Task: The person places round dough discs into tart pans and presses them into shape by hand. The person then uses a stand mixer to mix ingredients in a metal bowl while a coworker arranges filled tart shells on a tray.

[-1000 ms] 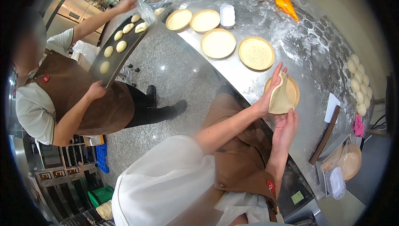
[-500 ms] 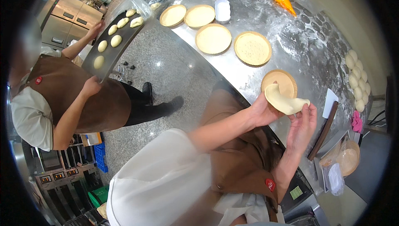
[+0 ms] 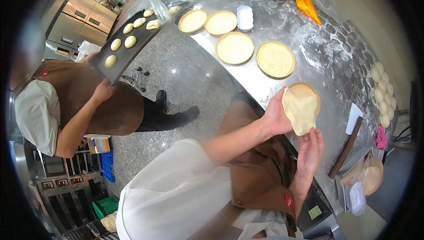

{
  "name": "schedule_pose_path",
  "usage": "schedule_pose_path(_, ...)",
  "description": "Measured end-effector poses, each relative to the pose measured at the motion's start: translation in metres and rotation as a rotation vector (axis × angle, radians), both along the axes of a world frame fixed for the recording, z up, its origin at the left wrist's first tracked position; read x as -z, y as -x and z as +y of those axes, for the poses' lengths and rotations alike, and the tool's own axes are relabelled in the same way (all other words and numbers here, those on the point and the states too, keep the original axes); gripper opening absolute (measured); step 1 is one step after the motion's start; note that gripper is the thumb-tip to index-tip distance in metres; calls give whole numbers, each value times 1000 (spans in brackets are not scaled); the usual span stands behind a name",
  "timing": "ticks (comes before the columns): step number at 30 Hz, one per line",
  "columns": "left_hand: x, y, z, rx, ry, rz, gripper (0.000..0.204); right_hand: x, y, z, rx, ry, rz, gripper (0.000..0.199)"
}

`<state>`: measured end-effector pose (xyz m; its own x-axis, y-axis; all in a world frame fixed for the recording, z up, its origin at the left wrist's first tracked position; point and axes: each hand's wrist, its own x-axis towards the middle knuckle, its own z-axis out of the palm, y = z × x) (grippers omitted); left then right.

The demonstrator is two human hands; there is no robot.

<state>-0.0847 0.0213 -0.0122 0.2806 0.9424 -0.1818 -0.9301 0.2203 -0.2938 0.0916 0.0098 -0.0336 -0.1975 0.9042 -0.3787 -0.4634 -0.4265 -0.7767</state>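
pale dough (image 3: 300,112) sags over the bench (image 3: 335,79)'s near edge! outstretched left hand (image 3: 277,115) cups it, finger spread hidden; bent right hand (image 3: 310,151) pinches its nearest tip.

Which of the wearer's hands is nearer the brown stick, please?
Right: the right hand is left of the brown stick; the left hand is farther left. Both hold the dough.

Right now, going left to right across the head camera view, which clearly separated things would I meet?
Dark tray with dough pieces, leftmost round tart shell, white fluted container, held dough sheet, brown stick, cluster of dough balls.
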Motion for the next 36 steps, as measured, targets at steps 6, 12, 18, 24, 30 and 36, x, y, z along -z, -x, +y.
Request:
schedule_pose_path(6,-8,10,-6,5,-29,91,73,5,4,-4,-69,33,26,27)
schedule_pose_path(12,1,29,-11,25,-29,142,61,31,19,16,-107,-742,-1183,40)
schedule_pose_path(18,-22,42,-24,-6,136,380,62,27,5,29,-282,-1002,-1397,38)
schedule_pose_path(24,-20,42,-23,13,142,402,64,17,-65,162,177,-780,-1265,35)
schedule_pose_path(30,-24,37,-13,54,217,397,67,74,-191,321,339,-579,-1613,38)
schedule_pose_path(36,-22,30,7,107,279,455,69,49,-250,382,463,-232,-1924,70)
